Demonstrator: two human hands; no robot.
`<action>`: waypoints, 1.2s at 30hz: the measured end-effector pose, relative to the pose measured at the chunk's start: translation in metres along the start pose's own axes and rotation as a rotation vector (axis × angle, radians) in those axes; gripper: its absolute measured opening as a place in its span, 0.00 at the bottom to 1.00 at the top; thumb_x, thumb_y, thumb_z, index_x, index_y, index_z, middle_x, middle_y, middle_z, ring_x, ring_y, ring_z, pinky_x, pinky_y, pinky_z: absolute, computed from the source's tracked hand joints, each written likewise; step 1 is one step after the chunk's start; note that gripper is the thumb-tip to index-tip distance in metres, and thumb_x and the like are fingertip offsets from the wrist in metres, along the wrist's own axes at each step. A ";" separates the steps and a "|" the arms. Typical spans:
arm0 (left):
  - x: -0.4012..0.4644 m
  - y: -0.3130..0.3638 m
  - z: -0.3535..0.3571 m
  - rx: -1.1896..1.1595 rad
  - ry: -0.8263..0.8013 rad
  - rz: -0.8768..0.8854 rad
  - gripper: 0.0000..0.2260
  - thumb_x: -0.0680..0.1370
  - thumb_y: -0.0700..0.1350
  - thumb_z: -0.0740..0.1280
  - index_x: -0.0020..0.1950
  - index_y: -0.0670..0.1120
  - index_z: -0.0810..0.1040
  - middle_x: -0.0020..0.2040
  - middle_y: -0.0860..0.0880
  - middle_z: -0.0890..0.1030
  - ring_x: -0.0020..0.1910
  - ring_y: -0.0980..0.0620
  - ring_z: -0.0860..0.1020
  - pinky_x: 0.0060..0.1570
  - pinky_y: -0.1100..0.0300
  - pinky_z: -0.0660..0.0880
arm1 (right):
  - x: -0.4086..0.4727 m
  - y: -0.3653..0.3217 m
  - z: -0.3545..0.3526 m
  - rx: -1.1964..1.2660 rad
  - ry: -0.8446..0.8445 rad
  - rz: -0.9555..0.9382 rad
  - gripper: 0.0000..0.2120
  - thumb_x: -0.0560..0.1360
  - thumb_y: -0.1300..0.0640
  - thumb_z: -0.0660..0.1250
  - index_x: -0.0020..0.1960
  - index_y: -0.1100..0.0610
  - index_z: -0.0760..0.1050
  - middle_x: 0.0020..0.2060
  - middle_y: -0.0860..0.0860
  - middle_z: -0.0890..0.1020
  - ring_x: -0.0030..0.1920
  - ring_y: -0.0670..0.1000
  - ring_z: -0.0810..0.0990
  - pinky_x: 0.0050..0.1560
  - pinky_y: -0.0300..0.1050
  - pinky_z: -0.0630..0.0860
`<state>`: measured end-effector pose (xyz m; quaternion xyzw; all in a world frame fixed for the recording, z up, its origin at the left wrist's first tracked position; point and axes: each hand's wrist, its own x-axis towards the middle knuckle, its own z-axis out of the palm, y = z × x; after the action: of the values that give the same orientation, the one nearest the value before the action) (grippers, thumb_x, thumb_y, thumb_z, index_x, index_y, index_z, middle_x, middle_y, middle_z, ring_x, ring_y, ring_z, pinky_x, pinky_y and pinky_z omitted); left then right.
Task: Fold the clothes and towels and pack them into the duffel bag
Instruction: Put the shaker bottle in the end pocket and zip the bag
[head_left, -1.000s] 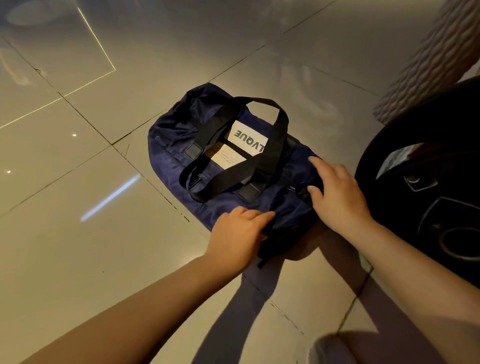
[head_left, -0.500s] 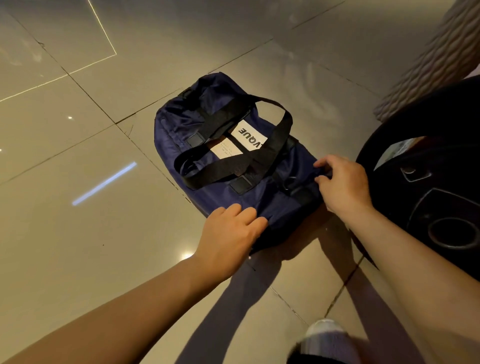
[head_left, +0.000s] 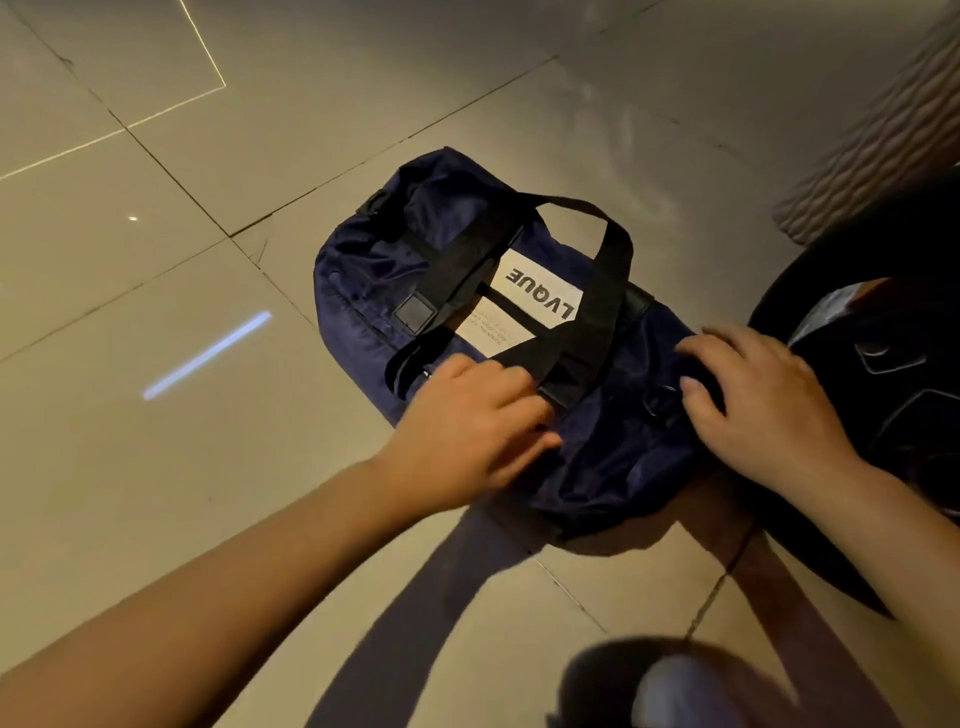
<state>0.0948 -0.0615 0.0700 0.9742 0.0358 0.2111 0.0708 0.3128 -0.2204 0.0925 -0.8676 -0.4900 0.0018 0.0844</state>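
We have the navy duffel bag (head_left: 467, 291) lying zipped on the floor (head_left: 156, 467); our left hand (head_left: 467, 431) and right hand (head_left: 763, 410) both grip its fabric. No clothes visible, so packing seems unstarted.

Brand lettering: "LVQUE" in bold black capitals, seen upside down from the wearer's side, with the start of the word hidden behind a black carry strap (head_left: 605, 306).
Where it stands: a white fabric patch (head_left: 535, 291) sewn on the top face of the navy duffel bag (head_left: 363, 291).
Second patch: a cream label (head_left: 485, 330) just beside the white one bears several lines of very small print, too fine to read.
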 end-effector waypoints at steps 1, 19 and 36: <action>0.002 -0.024 -0.008 0.007 0.018 -0.080 0.14 0.79 0.53 0.61 0.47 0.45 0.81 0.42 0.47 0.79 0.38 0.47 0.76 0.38 0.52 0.71 | 0.005 -0.004 -0.001 0.057 -0.016 0.054 0.17 0.80 0.52 0.59 0.67 0.55 0.72 0.62 0.58 0.76 0.61 0.62 0.74 0.58 0.57 0.71; 0.172 -0.213 0.025 0.257 -0.423 -0.412 0.17 0.82 0.47 0.57 0.71 0.49 0.70 0.65 0.39 0.73 0.63 0.36 0.69 0.60 0.43 0.70 | 0.058 0.014 -0.003 0.199 -0.147 0.335 0.13 0.69 0.56 0.75 0.46 0.54 0.72 0.38 0.47 0.74 0.42 0.51 0.72 0.38 0.45 0.63; 0.152 -0.199 0.018 0.225 -0.127 -0.667 0.18 0.77 0.44 0.68 0.65 0.44 0.70 0.61 0.38 0.70 0.58 0.36 0.70 0.47 0.44 0.72 | 0.058 0.036 0.010 -0.164 -0.147 0.090 0.19 0.72 0.43 0.70 0.53 0.55 0.72 0.47 0.53 0.76 0.50 0.57 0.75 0.49 0.50 0.68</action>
<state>0.2324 0.1478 0.0847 0.9218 0.3703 0.1102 0.0301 0.3731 -0.1878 0.0823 -0.8902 -0.4540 0.0291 -0.0233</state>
